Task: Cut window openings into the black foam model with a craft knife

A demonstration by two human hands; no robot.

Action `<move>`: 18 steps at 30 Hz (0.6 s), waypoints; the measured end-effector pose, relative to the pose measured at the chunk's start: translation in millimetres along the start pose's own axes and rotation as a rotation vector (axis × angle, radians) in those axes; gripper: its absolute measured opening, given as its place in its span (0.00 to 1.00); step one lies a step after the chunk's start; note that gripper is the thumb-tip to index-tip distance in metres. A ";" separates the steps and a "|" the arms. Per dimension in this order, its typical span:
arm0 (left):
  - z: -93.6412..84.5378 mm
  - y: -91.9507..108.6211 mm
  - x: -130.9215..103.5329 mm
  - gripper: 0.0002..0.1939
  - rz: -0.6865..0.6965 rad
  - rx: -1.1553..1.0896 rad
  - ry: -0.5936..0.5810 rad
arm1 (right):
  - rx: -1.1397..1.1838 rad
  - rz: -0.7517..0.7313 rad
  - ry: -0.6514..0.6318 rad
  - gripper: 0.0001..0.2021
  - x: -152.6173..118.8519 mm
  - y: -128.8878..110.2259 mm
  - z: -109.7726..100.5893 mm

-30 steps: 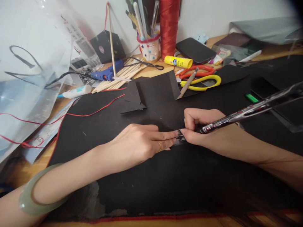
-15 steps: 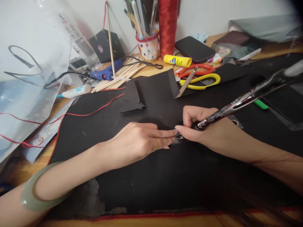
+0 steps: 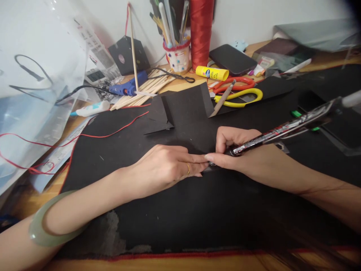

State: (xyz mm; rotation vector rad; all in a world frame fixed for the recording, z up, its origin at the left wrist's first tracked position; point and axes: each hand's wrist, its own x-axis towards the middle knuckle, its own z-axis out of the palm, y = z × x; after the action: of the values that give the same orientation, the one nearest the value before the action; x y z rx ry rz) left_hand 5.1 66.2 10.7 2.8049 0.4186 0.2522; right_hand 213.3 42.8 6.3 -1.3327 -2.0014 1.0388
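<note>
My right hand [image 3: 239,150] is closed around a black patterned pen [image 3: 282,130], which slants up to the right. Its tip is hidden by my thumb. My left hand [image 3: 169,163] lies palm down, fingers stretched out and pressing on a small clear piece [image 3: 210,168], mostly covered by my fingertips. The fingertips of both hands meet there. Just behind them, a folded black paper piece [image 3: 186,107] with raised flaps rests on the black mat [image 3: 169,226].
Yellow scissors [image 3: 258,98], red scissors [image 3: 245,81], a glue stick [image 3: 211,73] and a phone [image 3: 232,59] lie behind. A blue glue gun [image 3: 124,88], wooden sticks [image 3: 143,94] and a pen cup [image 3: 179,58] stand back left. Red cord [image 3: 113,135] crosses the left.
The pen has tilted lower to the right, and my right thumb has shifted slightly left over my left fingertips. My left hand has barely moved.
</note>
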 end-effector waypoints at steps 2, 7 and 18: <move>-0.5 0.8 0.8 0.13 0.005 -0.004 0.004 | -0.018 -0.006 0.010 0.10 0.0 0.1 -0.2; -0.1 0.0 1.8 0.16 0.023 -0.008 0.020 | -0.098 -0.036 0.086 0.10 0.7 1.7 1.0; -6.8 5.1 3.7 0.14 0.010 -0.007 -0.026 | -0.189 -0.065 0.076 0.10 -1.6 0.8 0.4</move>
State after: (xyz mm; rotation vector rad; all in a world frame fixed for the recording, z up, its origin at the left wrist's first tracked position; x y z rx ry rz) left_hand 8.4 64.5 19.2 2.8009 0.3970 0.2188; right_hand 214.0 41.4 5.4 -1.3711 -2.1122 0.7735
